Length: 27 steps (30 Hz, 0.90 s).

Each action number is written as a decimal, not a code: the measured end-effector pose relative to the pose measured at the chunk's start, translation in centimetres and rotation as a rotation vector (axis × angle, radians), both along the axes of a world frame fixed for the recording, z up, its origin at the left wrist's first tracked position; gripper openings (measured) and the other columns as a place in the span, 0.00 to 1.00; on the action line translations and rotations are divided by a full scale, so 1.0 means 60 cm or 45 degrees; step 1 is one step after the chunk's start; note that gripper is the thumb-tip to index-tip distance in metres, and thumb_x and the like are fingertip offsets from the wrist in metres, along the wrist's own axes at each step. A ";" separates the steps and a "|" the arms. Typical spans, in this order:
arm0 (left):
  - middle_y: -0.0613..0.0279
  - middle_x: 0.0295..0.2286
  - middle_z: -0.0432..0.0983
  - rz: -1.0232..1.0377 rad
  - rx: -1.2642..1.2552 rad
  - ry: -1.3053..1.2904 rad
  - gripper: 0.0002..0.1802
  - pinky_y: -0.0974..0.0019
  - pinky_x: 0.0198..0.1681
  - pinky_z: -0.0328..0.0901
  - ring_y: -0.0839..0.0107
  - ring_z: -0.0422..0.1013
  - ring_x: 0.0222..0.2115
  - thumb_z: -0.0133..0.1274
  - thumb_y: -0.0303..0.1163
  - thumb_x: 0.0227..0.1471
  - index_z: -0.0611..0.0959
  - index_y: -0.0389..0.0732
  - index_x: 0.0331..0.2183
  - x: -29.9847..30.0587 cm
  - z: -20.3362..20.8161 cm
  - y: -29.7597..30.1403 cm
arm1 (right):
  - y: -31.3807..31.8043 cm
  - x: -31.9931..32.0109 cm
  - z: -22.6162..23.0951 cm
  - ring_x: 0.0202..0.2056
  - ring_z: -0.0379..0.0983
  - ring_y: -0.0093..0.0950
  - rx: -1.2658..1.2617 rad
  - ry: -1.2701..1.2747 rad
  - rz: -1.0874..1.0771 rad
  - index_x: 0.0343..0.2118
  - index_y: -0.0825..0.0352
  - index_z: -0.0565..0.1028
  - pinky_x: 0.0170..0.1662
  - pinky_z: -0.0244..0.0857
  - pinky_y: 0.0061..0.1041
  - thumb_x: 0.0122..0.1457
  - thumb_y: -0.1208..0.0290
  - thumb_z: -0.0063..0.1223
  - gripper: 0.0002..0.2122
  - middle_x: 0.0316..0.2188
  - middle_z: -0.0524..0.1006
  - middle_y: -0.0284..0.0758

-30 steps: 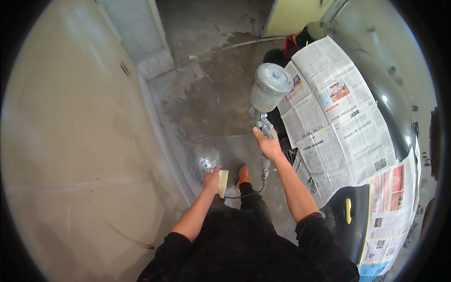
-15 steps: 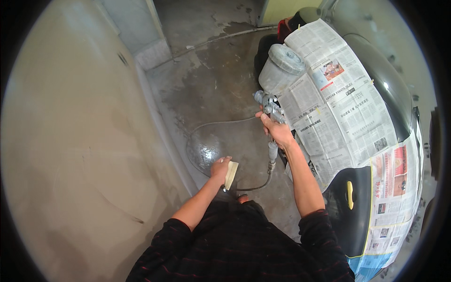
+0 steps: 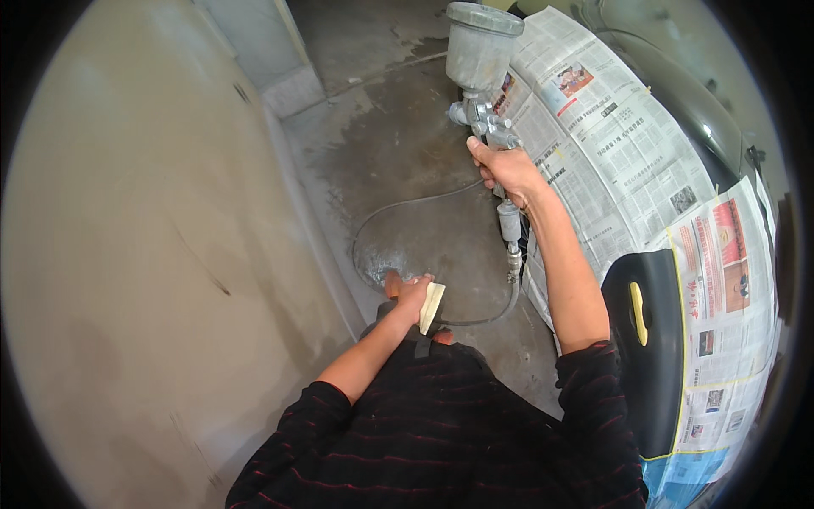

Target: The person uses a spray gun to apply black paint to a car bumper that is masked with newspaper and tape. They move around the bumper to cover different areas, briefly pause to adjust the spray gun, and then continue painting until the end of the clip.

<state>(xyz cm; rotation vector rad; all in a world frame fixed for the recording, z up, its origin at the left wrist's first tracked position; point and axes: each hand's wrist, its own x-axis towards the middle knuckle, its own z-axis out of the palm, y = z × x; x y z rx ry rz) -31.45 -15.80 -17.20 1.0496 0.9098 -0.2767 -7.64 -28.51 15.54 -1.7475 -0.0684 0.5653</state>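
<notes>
My right hand (image 3: 509,172) is wrapped round the handle of a metal spray gun (image 3: 481,114), held up beside newspaper sheets. A whitish lidded cup (image 3: 477,55) sits on top of the gun. From the handle's lower end an air hose (image 3: 513,293) loops down and across the floor. Lower and to the left, close to my body, my left hand (image 3: 412,295) grips a flat, pale yellow piece (image 3: 432,307); its exact kind is not clear. The fingers of that hand are partly hidden.
On the right stands a dark car body, its panels masked with newspaper (image 3: 619,161) and yellow tape. A yellow-covered door handle (image 3: 638,314) shows on its black door (image 3: 636,373). A beige wall (image 3: 153,254) rises on the left. The concrete floor (image 3: 424,237) looks wet in patches.
My right hand has raised the spray gun away from me, and its cup now stands more upright. My left hand has shifted slightly right with the pale yellow piece. The view has shifted too.
</notes>
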 end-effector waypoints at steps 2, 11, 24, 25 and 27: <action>0.64 0.30 0.81 -0.020 0.049 -0.019 0.10 0.63 0.37 0.70 0.69 0.76 0.31 0.55 0.36 0.64 0.86 0.40 0.38 -0.018 0.008 -0.018 | -0.023 -0.021 0.001 0.22 0.61 0.20 0.105 -0.014 -0.017 0.27 0.66 0.77 0.25 0.58 0.26 0.65 0.51 0.61 0.20 0.20 0.69 0.27; 0.62 0.33 0.83 -0.011 0.040 -0.065 0.14 0.63 0.36 0.71 0.70 0.78 0.32 0.55 0.39 0.64 0.85 0.37 0.41 -0.042 0.050 -0.070 | -0.115 -0.102 0.019 0.22 0.61 0.19 -0.093 -0.008 -0.005 0.33 0.66 0.81 0.27 0.59 0.24 0.66 0.51 0.60 0.19 0.21 0.71 0.26; 0.72 0.21 0.64 -0.592 -0.064 0.314 0.30 0.67 0.21 0.58 0.74 0.60 0.19 0.44 0.65 0.64 0.83 0.49 0.45 -0.012 0.031 -0.038 | -0.274 -0.326 -0.301 0.46 0.79 0.39 -0.113 -0.406 -0.290 0.58 0.59 0.70 0.47 0.71 0.41 0.64 0.62 0.61 0.21 0.44 0.81 0.40; 0.74 0.19 0.60 -0.598 0.002 0.374 0.30 0.69 0.20 0.53 0.76 0.56 0.17 0.44 0.66 0.63 0.83 0.50 0.44 -0.004 0.020 -0.027 | -0.301 -0.361 -0.337 0.49 0.78 0.44 -0.169 -0.327 -0.359 0.58 0.58 0.70 0.49 0.70 0.41 0.64 0.60 0.60 0.22 0.46 0.81 0.40; 0.69 0.25 0.71 -0.758 -0.182 0.378 0.36 0.63 0.26 0.63 0.72 0.66 0.23 0.44 0.70 0.61 0.79 0.49 0.49 0.014 0.005 0.008 | -0.352 -0.438 -0.394 0.51 0.78 0.41 -0.287 -0.252 -0.631 0.60 0.57 0.70 0.53 0.70 0.39 0.65 0.61 0.60 0.22 0.49 0.81 0.39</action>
